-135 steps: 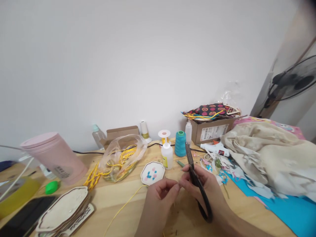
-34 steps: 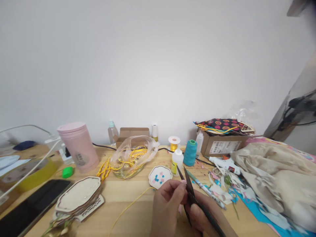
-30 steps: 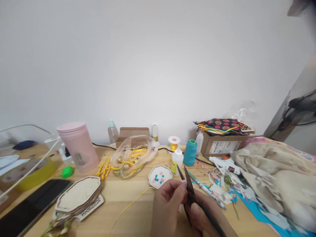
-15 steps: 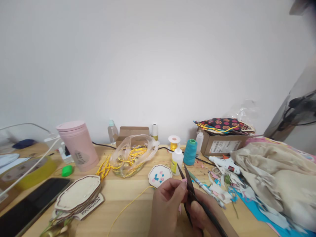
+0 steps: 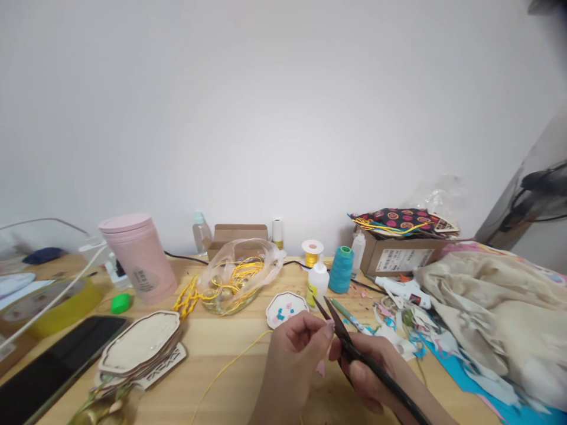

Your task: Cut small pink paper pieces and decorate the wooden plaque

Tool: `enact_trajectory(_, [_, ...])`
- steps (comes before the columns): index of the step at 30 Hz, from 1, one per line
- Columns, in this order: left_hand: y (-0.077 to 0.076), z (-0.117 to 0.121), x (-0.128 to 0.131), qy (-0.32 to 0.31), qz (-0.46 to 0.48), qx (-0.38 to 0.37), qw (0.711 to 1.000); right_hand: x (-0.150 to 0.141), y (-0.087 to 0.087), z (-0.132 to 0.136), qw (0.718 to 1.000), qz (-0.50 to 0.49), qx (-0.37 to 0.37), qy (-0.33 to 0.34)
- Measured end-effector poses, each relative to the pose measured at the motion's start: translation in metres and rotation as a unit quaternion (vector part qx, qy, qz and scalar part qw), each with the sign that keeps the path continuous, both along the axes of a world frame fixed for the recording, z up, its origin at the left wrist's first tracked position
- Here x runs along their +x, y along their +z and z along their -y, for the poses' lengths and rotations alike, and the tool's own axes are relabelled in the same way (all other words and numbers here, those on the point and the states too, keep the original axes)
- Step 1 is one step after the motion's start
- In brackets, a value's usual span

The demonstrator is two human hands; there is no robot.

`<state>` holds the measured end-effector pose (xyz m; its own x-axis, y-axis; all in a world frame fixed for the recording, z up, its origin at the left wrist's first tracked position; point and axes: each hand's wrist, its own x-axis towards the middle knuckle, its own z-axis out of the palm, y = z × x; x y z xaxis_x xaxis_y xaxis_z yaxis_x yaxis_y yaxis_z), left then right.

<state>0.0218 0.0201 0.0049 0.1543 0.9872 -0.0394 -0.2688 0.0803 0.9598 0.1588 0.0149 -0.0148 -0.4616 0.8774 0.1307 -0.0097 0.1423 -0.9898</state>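
Between thumb and forefinger, my left hand (image 5: 296, 354) pinches a small pink scrap (image 5: 330, 323), too small to make out its exact form. A pair of black scissors (image 5: 354, 352) is in my right hand (image 5: 374, 366), its fingers wrapped around the handles. The blades are parted and point up and away from me, right beside the pink scrap. Just beyond my left hand lies a pale scalloped plaque (image 5: 275, 301) with small blue and pink pieces on it, partly covered by the hand. Another pink scrap (image 5: 321, 368) shows below, between my hands.
A white glue bottle (image 5: 318, 282) and a teal thread cone (image 5: 341, 270) stand behind my hands. Paper scraps (image 5: 398, 342) and a glue gun (image 5: 403, 290) lie to the right. Leftward are stacked plaques (image 5: 137, 345), a phone (image 5: 62, 366) and a pink tumbler (image 5: 140, 260).
The right hand and scissors have shifted slightly right and down, and the scissor blades sit a little lower. My left hand still pinches the pink scrap.
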Motion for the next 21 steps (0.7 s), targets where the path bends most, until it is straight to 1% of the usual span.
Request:
enact_trajectory(2, [0.002, 0.0, -0.002, -0.004, -0.009, 0.013, 1.0, 0.002, 0.001, -0.001, 1.0, 0.006, -0.006, 0.012])
enact_trajectory(7, [0.004, -0.001, -0.007, -0.012, -0.035, 0.024, 0.999, 0.006, 0.006, -0.002, 0.999, 0.045, -0.021, 0.013])
enact_trajectory(11, [0.005, -0.003, -0.009, -0.008, -0.048, 0.025, 0.999, 0.009, 0.007, -0.004, 0.998, 0.05, -0.039, 0.029])
enact_trajectory(16, [0.0, -0.005, -0.009, -0.012, -0.045, 0.01, 0.999, 0.011, 0.001, -0.007, 0.998, 0.039, -0.023, 0.044])
enact_trajectory(21, [-0.003, -0.006, -0.01, -0.02, -0.047, -0.002, 0.999, 0.012, 0.001, -0.008, 0.998, 0.034, -0.025, 0.05])
